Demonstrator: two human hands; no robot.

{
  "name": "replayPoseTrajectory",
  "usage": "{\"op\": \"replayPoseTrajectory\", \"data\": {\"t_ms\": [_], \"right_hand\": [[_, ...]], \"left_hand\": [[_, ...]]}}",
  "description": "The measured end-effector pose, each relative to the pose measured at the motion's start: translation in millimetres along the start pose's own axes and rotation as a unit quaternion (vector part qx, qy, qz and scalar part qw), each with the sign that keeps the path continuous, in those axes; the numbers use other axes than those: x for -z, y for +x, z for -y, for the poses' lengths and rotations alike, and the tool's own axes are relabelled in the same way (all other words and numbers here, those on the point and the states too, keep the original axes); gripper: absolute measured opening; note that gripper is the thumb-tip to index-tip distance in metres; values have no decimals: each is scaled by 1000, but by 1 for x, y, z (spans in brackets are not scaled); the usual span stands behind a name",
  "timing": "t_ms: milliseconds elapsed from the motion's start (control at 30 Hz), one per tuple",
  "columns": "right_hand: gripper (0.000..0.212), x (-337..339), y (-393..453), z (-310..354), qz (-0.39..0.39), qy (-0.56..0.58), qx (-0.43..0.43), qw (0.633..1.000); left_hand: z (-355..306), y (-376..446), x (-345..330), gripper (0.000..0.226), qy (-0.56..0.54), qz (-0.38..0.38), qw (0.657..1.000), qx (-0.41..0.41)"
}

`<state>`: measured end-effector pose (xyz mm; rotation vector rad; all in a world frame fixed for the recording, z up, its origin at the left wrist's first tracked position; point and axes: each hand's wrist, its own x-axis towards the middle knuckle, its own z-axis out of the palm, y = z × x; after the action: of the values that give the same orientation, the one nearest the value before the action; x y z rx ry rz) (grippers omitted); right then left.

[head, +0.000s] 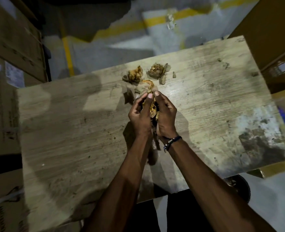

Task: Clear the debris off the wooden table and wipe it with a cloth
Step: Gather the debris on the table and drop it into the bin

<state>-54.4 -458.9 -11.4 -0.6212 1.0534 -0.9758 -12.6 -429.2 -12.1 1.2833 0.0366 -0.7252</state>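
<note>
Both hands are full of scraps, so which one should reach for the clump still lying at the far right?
Probably the right hand: the grey-brown clump lies beyond its fingertips, while the left hand would cross over.

Left hand (139,114) and right hand (166,115) cupped together around crumpled yellowish debris (152,108) above stained wooden worktop (71,131); two more clumps (156,70) beyond.

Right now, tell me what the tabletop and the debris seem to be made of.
The tabletop looks like wood or wood-grain laminate: pale, matte, with fine parallel grain lines, dark stains and a whitish worn patch at its right end. The debris looks like crumpled brown and yellowish paper or dried plant scraps, thin, creased and torn; the blur leaves that open. Both the left hand and right hand hold a bundle of it.
</note>
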Motion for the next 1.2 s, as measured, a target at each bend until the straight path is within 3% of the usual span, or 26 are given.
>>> {"op": "replayPoseTrajectory", "data": {"t_ms": [267,567,667,967,1200], "right_hand": [[14,-8,-49,67,-15,39,48,998],[21,38,-96,145,-78,105,97,987],[27,72,-115,170,-84,131,128,980],[17,215,-194,219,-161,193,213,944],[18,350,-256,225,-299,193,253,900]], "left_hand": [[-54,-54,-24,23,-26,41,999,14],[-73,-141,-75,11,-14,158,986,50],[-66,-180,-93,11,-5,206,977,57],[2,-329,-120,18,42,318,943,92],[88,-447,-125,12,121,386,907,115]]}}
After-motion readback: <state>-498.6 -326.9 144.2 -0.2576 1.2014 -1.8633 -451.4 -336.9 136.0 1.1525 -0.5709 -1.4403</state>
